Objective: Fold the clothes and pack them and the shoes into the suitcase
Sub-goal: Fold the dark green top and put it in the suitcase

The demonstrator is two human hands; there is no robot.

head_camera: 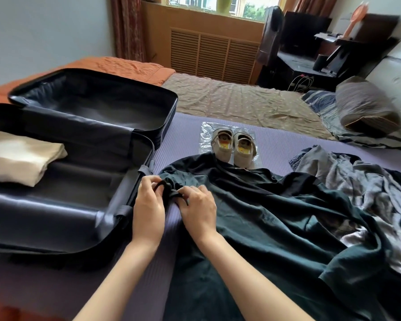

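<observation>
A dark green garment lies spread and rumpled on the purple mat. My left hand and my right hand both pinch its bunched edge near the suitcase side. The dark suitcase lies open at the left, with a folded beige garment in its near half. A pair of beige shoes sits on a clear plastic sheet just beyond the green garment. A crumpled grey garment lies at the right.
The purple mat covers the near bed. Beyond it lie a brown sheet and an orange blanket. A striped pillow rests at the right. A dark desk with a monitor stands by the window.
</observation>
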